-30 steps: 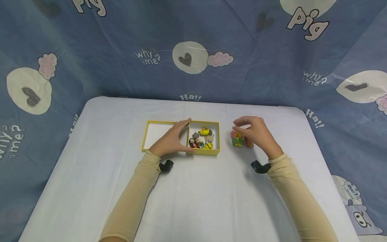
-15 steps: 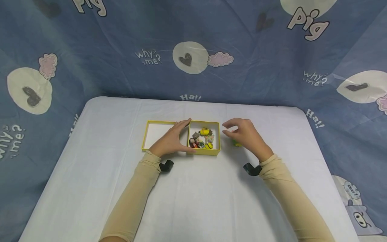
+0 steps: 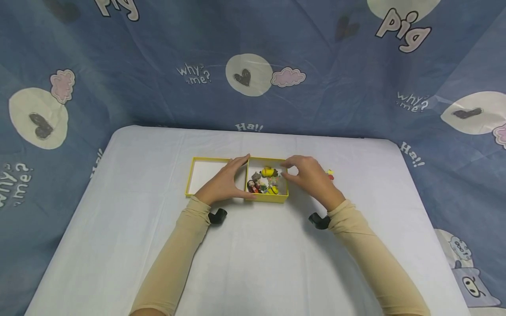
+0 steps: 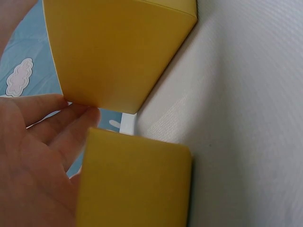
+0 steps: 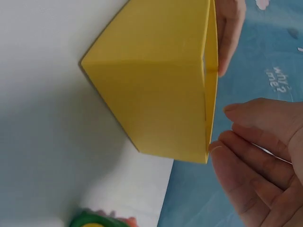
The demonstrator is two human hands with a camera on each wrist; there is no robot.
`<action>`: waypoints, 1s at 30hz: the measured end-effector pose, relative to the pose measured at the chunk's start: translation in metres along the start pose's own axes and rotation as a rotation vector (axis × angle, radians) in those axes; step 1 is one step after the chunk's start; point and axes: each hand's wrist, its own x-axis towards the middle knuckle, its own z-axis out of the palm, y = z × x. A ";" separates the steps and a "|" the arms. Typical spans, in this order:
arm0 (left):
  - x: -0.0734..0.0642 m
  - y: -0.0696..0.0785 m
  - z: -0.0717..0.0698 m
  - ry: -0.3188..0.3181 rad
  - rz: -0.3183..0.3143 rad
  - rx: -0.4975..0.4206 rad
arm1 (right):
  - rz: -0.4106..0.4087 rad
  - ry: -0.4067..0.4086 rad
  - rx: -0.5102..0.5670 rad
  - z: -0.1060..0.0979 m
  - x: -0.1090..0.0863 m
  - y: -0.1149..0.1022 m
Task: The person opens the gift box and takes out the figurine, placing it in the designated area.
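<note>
In the head view a yellow box (image 3: 266,198) with a white inside holds several small toy figures, among them a yellow one (image 3: 269,172) and a dark-haired one (image 3: 251,186). My left hand (image 3: 223,182) grips its left side, thumb along the front wall and fingers at the back corner. In the left wrist view those fingertips meet the box rim. At the right rim my right hand (image 3: 310,175) has its thumb and fingers apart, nothing visible between them; the right wrist view puts a fingertip right at the box edge.
Left of the box lies a shallow yellow-edged lid (image 3: 207,175), partly behind the left hand. A red and yellow figure (image 3: 330,174) shows behind the right hand, and a green toy (image 5: 92,220) appears low in the right wrist view. The table has a white cloth (image 3: 253,254).
My right hand has moved left from above the loose figures to the box's right rim, uncovering the red and yellow figure. My left hand and the box have stayed put.
</note>
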 end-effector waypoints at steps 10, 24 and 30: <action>0.000 0.000 0.000 -0.002 -0.003 0.006 | -0.022 -0.055 -0.072 0.010 0.011 -0.011; 0.001 -0.002 0.000 0.001 0.013 0.005 | -0.068 -0.087 -0.187 0.022 0.021 -0.022; 0.000 -0.001 0.001 0.002 0.004 -0.009 | -0.071 -0.148 -0.278 0.026 0.029 -0.027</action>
